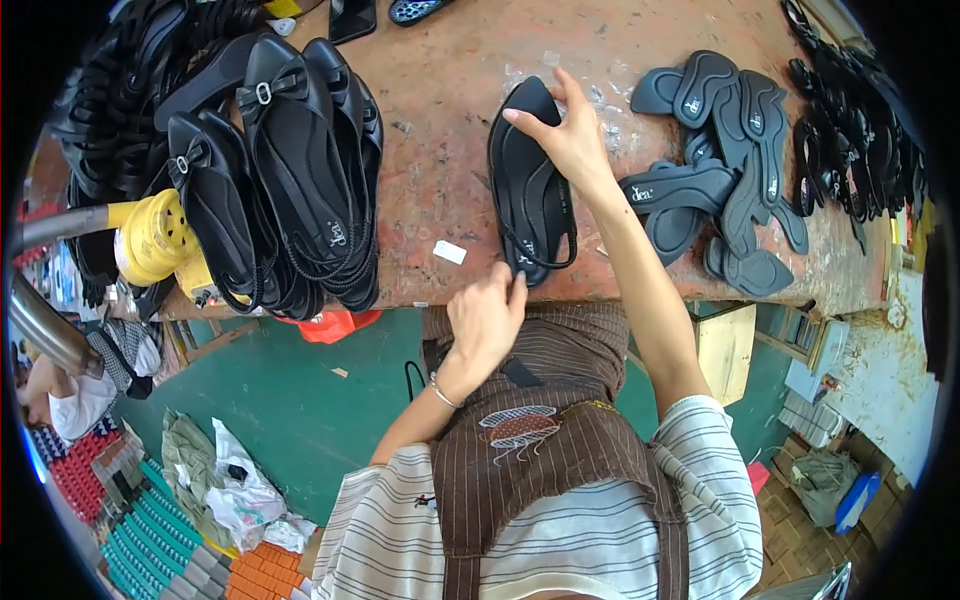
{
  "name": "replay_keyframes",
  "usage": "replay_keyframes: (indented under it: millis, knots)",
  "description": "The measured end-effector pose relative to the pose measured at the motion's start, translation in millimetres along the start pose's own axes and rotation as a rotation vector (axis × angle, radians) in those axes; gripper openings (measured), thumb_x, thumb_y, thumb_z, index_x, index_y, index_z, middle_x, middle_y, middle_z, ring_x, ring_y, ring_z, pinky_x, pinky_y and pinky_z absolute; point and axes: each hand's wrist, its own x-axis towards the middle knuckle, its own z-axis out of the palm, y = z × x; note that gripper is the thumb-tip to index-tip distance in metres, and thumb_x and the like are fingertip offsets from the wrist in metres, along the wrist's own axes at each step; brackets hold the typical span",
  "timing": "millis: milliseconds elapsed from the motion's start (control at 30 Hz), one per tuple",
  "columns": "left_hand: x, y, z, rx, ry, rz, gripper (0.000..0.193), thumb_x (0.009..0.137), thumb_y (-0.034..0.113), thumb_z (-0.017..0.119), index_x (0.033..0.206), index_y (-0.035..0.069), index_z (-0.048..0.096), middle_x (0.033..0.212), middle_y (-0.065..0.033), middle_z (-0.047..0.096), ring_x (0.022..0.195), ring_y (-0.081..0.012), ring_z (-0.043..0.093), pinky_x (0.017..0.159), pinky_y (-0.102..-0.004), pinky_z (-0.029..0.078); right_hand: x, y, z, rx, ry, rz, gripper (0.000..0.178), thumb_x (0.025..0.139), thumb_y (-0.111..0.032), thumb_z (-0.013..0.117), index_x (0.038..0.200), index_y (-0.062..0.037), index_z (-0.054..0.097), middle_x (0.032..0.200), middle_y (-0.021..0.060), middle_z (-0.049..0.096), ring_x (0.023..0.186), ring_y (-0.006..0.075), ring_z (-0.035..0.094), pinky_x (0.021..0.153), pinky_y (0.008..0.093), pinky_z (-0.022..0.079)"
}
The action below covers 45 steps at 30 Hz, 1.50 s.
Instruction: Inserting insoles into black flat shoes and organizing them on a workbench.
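Observation:
A black pointed slingback sandal (521, 178) lies on the table in front of me, toe pointing away and its strap looped at the heel. Across its toe end, my right hand (572, 135) lays the thumb over the insole, with the other fingers along the right side. At the heel, my left hand (487, 318) pinches the near end between thumb and forefinger. A small white label (449, 252) lies to the left of the sandal. Farther right sits a loose heap of black insoles (740, 130), some printed with white lettering.
Stacked black bow-trimmed slingbacks (300, 170) stand on the left, beside a yellow round fitting (155, 237) on a metal pipe. Black strappy uppers (855, 140) pile at the far right. A phone (352, 18) lies at the table's far edge. Plastic bags (243, 490) rest on the green floor.

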Motion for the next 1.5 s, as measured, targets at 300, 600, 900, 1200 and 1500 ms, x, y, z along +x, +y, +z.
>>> replay_keyframes:
  millis: [300, 600, 900, 1200, 1500]
  knots:
    - [-11.0, 0.5, 32.7, 0.189, -0.156, 0.316, 0.047, 0.086, 0.018, 0.062, 0.123, -0.009, 0.054, 0.13, -0.0222, 0.052, 0.136, -0.037, 0.037, 0.113, -0.0607, 0.023, -119.1, -22.2, -54.0, 0.043, -0.492, -0.288, 0.04, 0.065, 0.009, 0.064, 0.103, -0.0028, 0.062, 0.137, 0.0166, 0.055, 0.132, 0.0365, 0.048, 0.113, 0.0537, 0.033]
    - [-5.5, 1.8, 32.8, 0.248, -0.178, 0.31, 0.069, 0.085, 0.018, 0.066, 0.143, -0.006, 0.038, 0.149, -0.021, 0.038, 0.142, -0.0332, 0.03, 0.112, -0.0544, 0.029, -19.3, -7.9, 21.4, -0.481, -0.622, -0.209, 0.059, 0.069, 0.007, 0.061, 0.127, 0.0014, 0.056, 0.127, 0.0196, 0.06, 0.12, 0.0382, 0.055, 0.118, 0.0526, 0.022]
    - [-1.1, 3.2, 32.7, 0.215, -0.139, 0.317, 0.058, 0.087, 0.019, 0.065, 0.136, -0.008, 0.046, 0.143, -0.0218, 0.044, 0.14, -0.0337, 0.034, 0.112, -0.0539, 0.029, -24.4, -2.5, 37.5, -0.659, -0.358, -0.392, 0.021, 0.081, -0.002, 0.052, 0.1, 0.0044, 0.057, 0.086, 0.0144, 0.061, 0.092, 0.0276, 0.063, 0.116, 0.0497, 0.026]
    - [2.1, 0.3, 35.7, 0.209, -0.132, 0.302, 0.052, 0.086, 0.017, 0.065, 0.13, -0.008, 0.051, 0.136, -0.0229, 0.05, 0.134, -0.0354, 0.04, 0.111, -0.0532, 0.031, -58.6, -1.1, 22.4, -0.575, -0.383, -0.422, 0.053, 0.082, -0.003, 0.046, 0.13, 0.0166, 0.042, 0.127, 0.0299, 0.053, 0.125, 0.0386, 0.05, 0.116, 0.0535, 0.021]
    - [1.6, -3.3, 38.0, 0.195, -0.178, 0.273, 0.055, 0.086, 0.017, 0.065, 0.134, -0.006, 0.05, 0.137, -0.0202, 0.051, 0.134, -0.0334, 0.041, 0.111, -0.0509, 0.031, -79.6, 1.3, 9.9, -0.47, -0.435, -0.44, 0.061, 0.077, -0.001, 0.05, 0.134, 0.0167, 0.04, 0.135, 0.0342, 0.047, 0.129, 0.0424, 0.046, 0.117, 0.0555, 0.019]
